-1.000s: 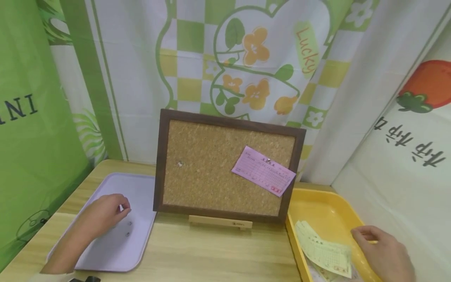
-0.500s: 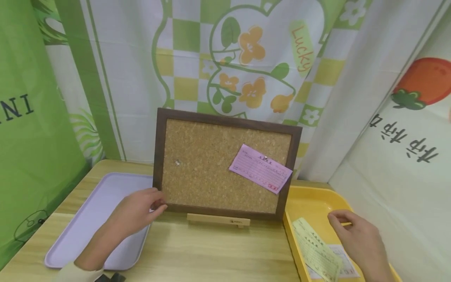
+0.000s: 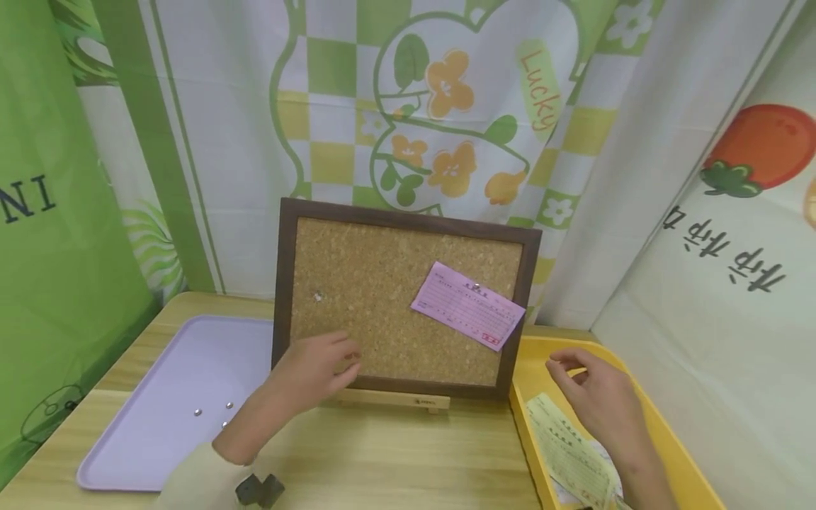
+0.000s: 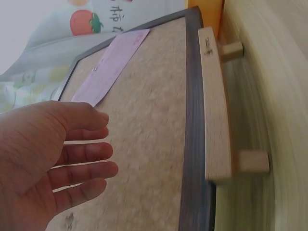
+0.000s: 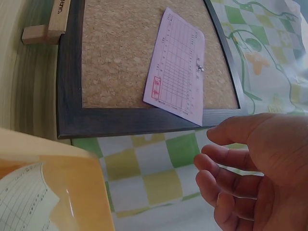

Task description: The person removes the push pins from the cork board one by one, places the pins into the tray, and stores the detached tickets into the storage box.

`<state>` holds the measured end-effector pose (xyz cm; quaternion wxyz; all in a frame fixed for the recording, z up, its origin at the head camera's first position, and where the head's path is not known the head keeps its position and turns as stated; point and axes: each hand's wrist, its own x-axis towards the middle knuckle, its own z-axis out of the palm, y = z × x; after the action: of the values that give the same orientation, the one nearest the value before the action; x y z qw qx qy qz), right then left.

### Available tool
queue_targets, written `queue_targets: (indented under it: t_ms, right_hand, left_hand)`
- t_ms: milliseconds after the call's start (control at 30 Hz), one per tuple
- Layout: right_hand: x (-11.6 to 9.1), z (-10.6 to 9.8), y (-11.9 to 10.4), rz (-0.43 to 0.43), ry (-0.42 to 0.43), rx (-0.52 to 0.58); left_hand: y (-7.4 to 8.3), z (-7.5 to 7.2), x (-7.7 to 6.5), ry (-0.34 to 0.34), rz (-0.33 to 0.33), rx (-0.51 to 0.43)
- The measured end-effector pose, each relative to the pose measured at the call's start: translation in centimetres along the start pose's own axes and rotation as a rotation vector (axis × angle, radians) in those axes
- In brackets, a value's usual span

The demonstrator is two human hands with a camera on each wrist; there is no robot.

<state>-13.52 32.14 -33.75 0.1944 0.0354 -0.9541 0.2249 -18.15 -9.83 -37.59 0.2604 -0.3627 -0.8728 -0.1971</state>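
Note:
A cork board (image 3: 382, 304) in a dark frame leans upright on a small wooden stand (image 3: 395, 400). Near its right side hangs a tilted pink slip (image 3: 468, 306), held by one pin (image 3: 477, 287). Another pin (image 3: 318, 297) sticks in the cork at the left. My left hand (image 3: 315, 368) hovers before the board's lower left, fingers loosely bent, with nothing seen between them in the left wrist view. Over the yellow tray, beside the board's right edge, is my right hand (image 3: 599, 397); in the right wrist view its relaxed fingers (image 5: 209, 185) hold nothing.
A lilac tray (image 3: 159, 425) with several small pins (image 3: 197, 412) lies at the left. The yellow tray (image 3: 676, 453) at the right contains pale yellow slips (image 3: 567, 446) and a whitish one below. Printed curtains rise behind and at both sides of the wooden table (image 3: 382, 467).
My left hand has moved right, from above the lilac tray to before the board. My right hand has moved left and slightly up, towards the board. The view has shifted a little.

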Motion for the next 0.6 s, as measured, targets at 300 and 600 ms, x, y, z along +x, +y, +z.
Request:
queue_targets:
  t_ms: [300,600]
  right_hand:
    - [1.6,1.0,-0.8,-0.049,0.039,0.008]
    - [3.4,2.2,-1.3,-0.099,0.08,-0.015]
  left_hand:
    - [1.6,2.6,2.9,0.032,0.037,0.049]
    - [2.8,4.5,6.0,0.06,0.056,0.059]
